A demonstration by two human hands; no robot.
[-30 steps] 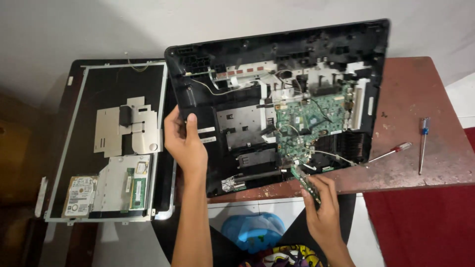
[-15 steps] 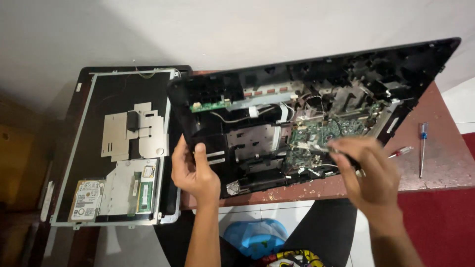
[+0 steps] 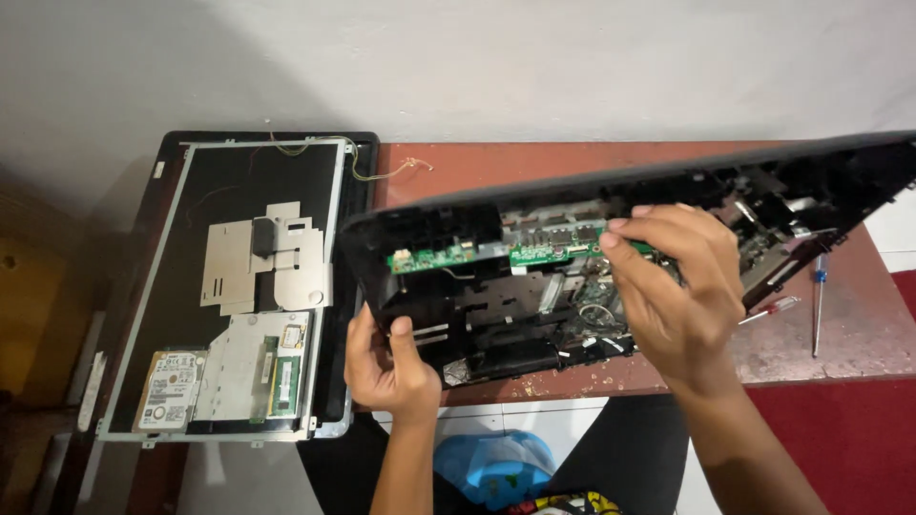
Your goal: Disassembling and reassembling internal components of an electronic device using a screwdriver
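Head view: the black plastic computer rear housing [image 3: 458, 238] is tilted up off the reddish-brown table [image 3: 859, 334], its far edge raised. The left hand [image 3: 382, 367], at 7 o'clock of the housing, grips the lower left edge with fingers curled closed on it. The right hand [image 3: 673, 286] reaches inside, fingers partly curled over the green circuit board [image 3: 544, 250]; whether they pinch anything cannot be told. At 9 o'clock lies the flat display panel with metal shielding [image 3: 239, 286]. At 3 o'clock, on the table, rest a red-handled screwdriver [image 3: 775, 307] and a blue-handled screwdriver [image 3: 819, 300].

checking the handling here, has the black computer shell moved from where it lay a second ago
Yes. The black shell has tipped up on its near edge: its far edge has risen off the red-brown table, while the screwdrivers stayed put.
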